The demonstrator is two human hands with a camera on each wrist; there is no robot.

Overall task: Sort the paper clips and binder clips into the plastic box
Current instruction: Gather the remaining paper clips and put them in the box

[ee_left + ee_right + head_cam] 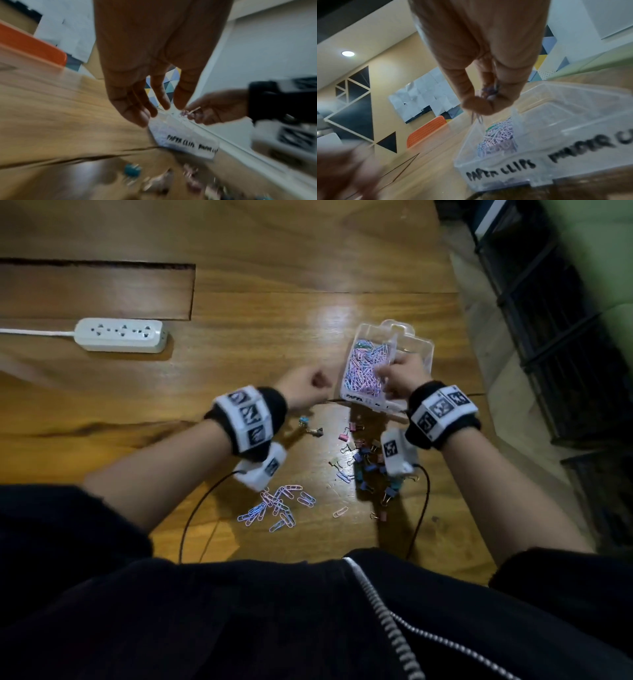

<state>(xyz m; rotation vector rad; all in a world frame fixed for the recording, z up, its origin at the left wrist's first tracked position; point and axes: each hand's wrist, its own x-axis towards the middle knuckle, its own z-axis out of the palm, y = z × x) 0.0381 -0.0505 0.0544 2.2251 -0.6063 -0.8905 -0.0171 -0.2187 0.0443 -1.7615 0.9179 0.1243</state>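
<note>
Nearest the body, a scatter of paper clips (274, 506) is left on the table (239, 371), with a heap of binder clips (368, 463) just beyond; none are seen yet in their compartment. Farther out, the plastic box (416, 345) sits near the table's right edge, its left compartment well filled. A bunch of clips is pinched over it by the right hand (481, 86). The left hand (147, 67) is held empty, fingers relaxed. Open room is offered leftward.
</note>
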